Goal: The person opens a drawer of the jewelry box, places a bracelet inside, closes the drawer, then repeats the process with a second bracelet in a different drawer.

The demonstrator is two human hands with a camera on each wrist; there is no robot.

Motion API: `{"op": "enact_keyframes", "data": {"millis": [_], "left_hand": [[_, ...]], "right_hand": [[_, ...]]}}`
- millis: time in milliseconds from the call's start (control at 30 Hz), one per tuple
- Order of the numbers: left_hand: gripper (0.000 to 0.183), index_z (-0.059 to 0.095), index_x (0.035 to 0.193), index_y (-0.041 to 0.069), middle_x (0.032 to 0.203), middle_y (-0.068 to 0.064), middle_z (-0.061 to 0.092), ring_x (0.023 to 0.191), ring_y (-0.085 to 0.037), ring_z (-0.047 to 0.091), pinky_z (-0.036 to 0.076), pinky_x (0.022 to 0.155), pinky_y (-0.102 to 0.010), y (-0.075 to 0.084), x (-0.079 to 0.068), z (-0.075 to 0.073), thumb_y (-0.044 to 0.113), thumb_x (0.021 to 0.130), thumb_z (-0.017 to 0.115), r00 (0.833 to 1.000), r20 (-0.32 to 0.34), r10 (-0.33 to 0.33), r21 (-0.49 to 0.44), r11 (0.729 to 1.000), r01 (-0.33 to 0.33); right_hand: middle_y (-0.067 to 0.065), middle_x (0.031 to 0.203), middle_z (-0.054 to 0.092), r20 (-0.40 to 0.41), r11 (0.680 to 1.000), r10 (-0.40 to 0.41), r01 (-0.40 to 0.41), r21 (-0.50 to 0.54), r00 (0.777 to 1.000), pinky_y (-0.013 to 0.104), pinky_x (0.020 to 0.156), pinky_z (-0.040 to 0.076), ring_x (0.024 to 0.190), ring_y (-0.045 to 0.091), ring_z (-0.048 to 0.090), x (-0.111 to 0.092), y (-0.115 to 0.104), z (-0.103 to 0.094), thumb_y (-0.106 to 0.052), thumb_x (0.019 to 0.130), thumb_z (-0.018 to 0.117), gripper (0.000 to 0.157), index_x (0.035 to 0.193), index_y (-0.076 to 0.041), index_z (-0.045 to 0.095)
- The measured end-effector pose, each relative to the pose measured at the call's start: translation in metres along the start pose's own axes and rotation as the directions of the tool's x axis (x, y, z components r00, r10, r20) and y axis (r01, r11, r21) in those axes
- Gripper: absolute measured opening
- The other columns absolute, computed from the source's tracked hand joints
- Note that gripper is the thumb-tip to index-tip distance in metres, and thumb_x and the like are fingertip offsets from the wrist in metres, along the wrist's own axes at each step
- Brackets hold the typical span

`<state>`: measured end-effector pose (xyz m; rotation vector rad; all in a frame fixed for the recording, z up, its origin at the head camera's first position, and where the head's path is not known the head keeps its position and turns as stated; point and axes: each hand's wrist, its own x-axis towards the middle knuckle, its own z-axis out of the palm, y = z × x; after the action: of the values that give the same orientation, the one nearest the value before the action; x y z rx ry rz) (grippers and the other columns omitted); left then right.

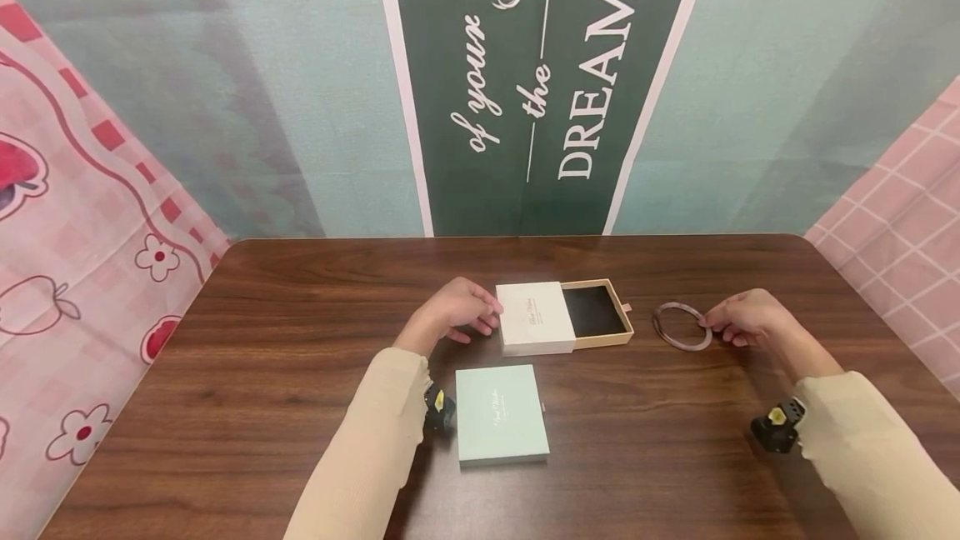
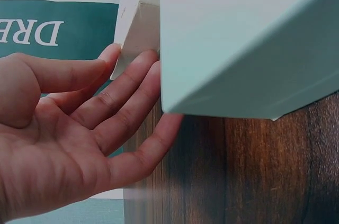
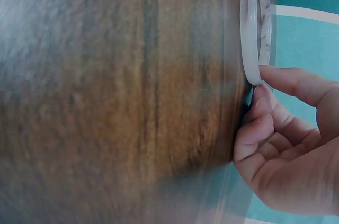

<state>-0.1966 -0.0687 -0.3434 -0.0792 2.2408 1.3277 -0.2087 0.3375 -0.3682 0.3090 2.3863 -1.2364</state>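
Note:
My right hand (image 1: 753,319) pinches a pale purple bangle (image 1: 693,348) at its near right rim, between thumb and index finger. In the right wrist view the bangle (image 3: 249,28) stands out beyond the fingertips, close to the tabletop. At the left end of a white sleeve box (image 1: 532,319), my left hand (image 1: 461,311) touches the side with its fingertips, the fingers loosely extended. Out of the sleeve's right side slides a drawer (image 1: 628,326) with a black lining (image 1: 596,312) and a small pink pull tab. The left wrist view shows the white box's corner (image 2: 140,23) beside the index finger.
A closed mint-green box (image 1: 501,413) lies in front of the white one, near my left wrist, and fills much of the left wrist view. Beneath everything is a dark wood table (image 1: 645,457). A printed cloth (image 1: 337,107) hangs behind its back edge.

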Motion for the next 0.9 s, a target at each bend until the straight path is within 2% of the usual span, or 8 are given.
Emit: {"op": "enact_keyframes", "data": {"millis": [200, 533, 700, 900], "left_hand": [[0.014, 0.068, 0.094, 0.004, 0.087, -0.011, 0.067, 0.082, -0.025, 0.064, 0.051, 0.069, -0.042, 0.0, 0.0, 0.0, 0.004, 0.088, 0.056, 1.0, 0.001, 0.008, 0.003, 1.0, -0.008], [0.014, 0.068, 0.095, 0.004, 0.089, -0.012, 0.067, 0.083, -0.025, 0.063, 0.051, 0.069, -0.042, -0.002, 0.0, 0.0, 0.004, 0.088, 0.056, 1.0, 0.003, 0.012, 0.002, 1.0, -0.012], [0.014, 0.068, 0.095, 0.004, 0.089, -0.011, 0.066, 0.083, -0.025, 0.063, 0.051, 0.069, -0.042, -0.003, 0.0, 0.0, 0.004, 0.088, 0.056, 1.0, -0.001, 0.02, 0.005, 1.0, -0.02], [0.014, 0.068, 0.095, 0.005, 0.09, -0.011, 0.066, 0.084, -0.025, 0.063, 0.051, 0.071, -0.042, -0.002, -0.001, 0.001, 0.005, 0.088, 0.056, 1.0, -0.006, 0.022, 0.01, 1.0, -0.021]], "right_hand": [[-0.002, 0.059, 0.059, -0.019, 1.0, -0.001, 0.001, -0.015, 1.0, 0.025, 0.049, 0.047, 0.052, 0.01, 0.055, -0.002, -0.001, 0.001, -0.009, 0.077, 0.067, 0.01, 0.069, -0.005, 0.067], [-0.002, 0.06, 0.061, -0.013, 1.0, -0.027, 0.027, -0.008, 1.0, 0.023, 0.051, 0.048, 0.054, 0.008, 0.058, -0.003, 0.002, 0.0, -0.009, 0.079, 0.064, 0.01, 0.077, 0.0, 0.067], [-0.004, 0.061, 0.061, 0.047, 0.994, -0.02, 0.015, 0.107, 0.999, 0.021, 0.053, 0.048, 0.056, 0.005, 0.057, -0.002, 0.009, -0.006, -0.008, 0.083, 0.062, 0.011, 0.075, -0.008, 0.069], [-0.004, 0.063, 0.063, 0.138, 0.967, -0.028, -0.007, 0.253, 0.99, 0.019, 0.055, 0.048, 0.059, 0.004, 0.058, -0.003, 0.014, -0.011, -0.005, 0.085, 0.059, 0.019, 0.072, -0.014, 0.069]]}}
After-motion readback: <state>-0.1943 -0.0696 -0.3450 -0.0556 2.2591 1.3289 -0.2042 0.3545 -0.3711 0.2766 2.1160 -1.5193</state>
